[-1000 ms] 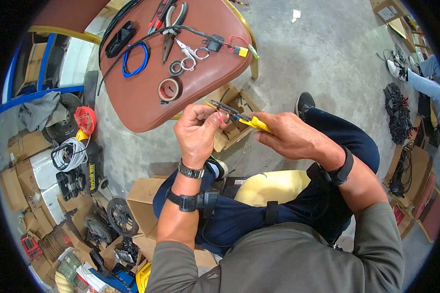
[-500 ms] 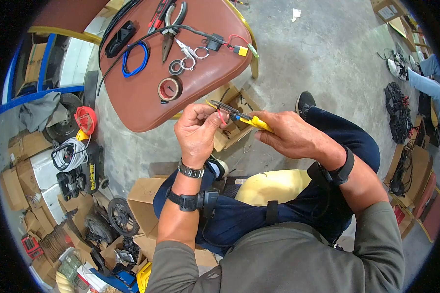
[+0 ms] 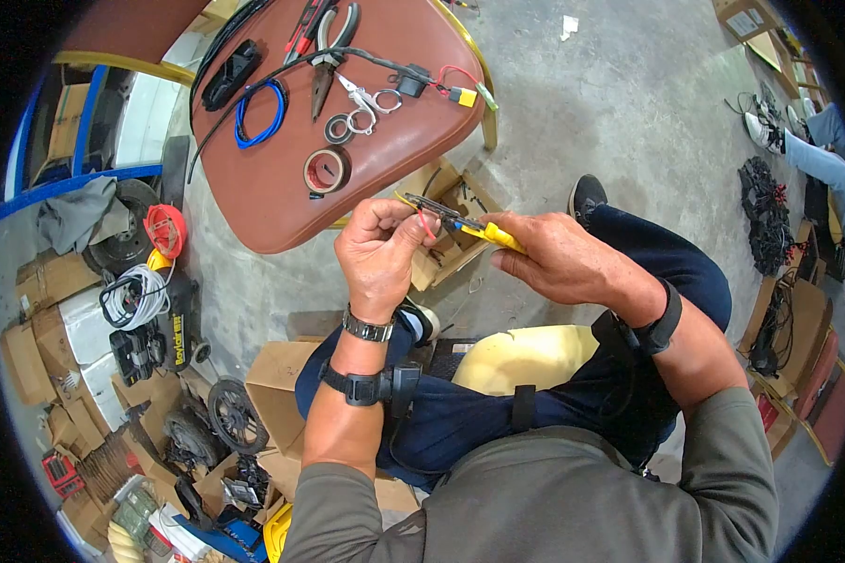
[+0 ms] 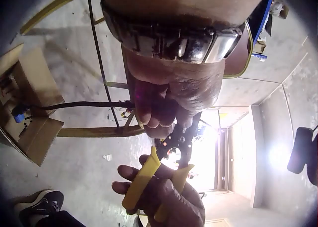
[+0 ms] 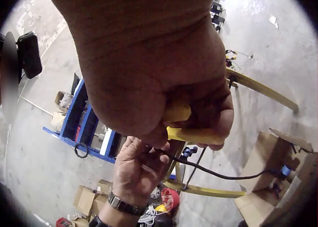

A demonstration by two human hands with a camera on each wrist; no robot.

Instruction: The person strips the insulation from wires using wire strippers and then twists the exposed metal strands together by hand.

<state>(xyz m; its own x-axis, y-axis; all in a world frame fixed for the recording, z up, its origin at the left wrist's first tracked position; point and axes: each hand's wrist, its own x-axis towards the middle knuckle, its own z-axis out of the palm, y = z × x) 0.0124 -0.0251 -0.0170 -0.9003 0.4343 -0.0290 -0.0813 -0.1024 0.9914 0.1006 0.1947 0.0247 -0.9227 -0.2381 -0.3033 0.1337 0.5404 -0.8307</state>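
My right hand (image 3: 568, 260) grips the yellow handles (image 3: 500, 236) of a black-jawed hand tool (image 3: 441, 211). In the left wrist view two yellow handles (image 4: 141, 182) spread apart in the right hand (image 4: 171, 199). My left hand (image 3: 377, 253) pinches a short red wire (image 3: 426, 225) at the tool's jaw end. From the left hand (image 5: 136, 167) in the right wrist view a black cable (image 5: 218, 175) runs to the cardboard box. The wire's end between the jaws is too small to tell.
A brown chair seat (image 3: 253, 202) holds pliers (image 3: 322, 84), scissors (image 3: 359, 103), tape (image 3: 327, 172), a blue wire coil (image 3: 260, 122) and a black cable. An open cardboard box (image 3: 432, 267) stands on the floor below the hands. Boxes and wheels lie at the left.
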